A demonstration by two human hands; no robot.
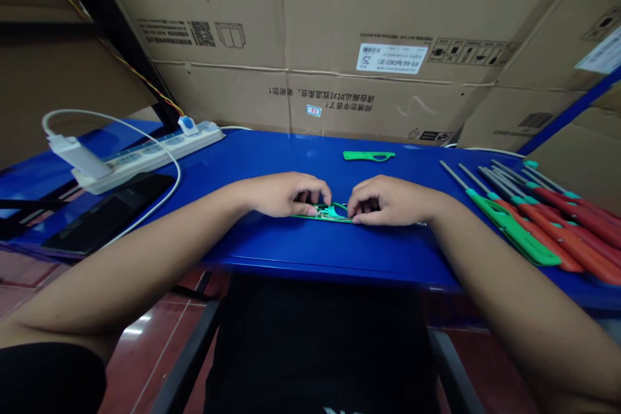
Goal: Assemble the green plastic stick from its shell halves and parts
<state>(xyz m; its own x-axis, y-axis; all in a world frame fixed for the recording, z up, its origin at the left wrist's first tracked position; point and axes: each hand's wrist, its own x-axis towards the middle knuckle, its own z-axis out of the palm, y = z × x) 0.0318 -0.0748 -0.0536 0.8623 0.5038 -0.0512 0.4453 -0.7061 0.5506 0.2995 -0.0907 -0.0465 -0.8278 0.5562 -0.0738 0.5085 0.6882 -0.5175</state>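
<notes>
An opened green long-necked lighter (334,212) lies on the blue table in front of me, its thin wires and teal trigger exposed. My left hand (298,195) closes on its left end, thumb along the near edge and fingers curled over. On the right part of the lighter, my right hand (385,200) has thumb and fingers pinched together. Both hands hide much of the lighter, and a bit of its metal tube shows past my right wrist. Farther back lies a separate green shell half (369,156), untouched.
Several red and green lighters with metal tubes (548,213) are piled on the right. To the left are a white power strip (165,152), a plugged-in charger (80,156) with a looping cable, and a black phone (111,210). A large cardboard sheet (320,32) stands behind the table (310,252).
</notes>
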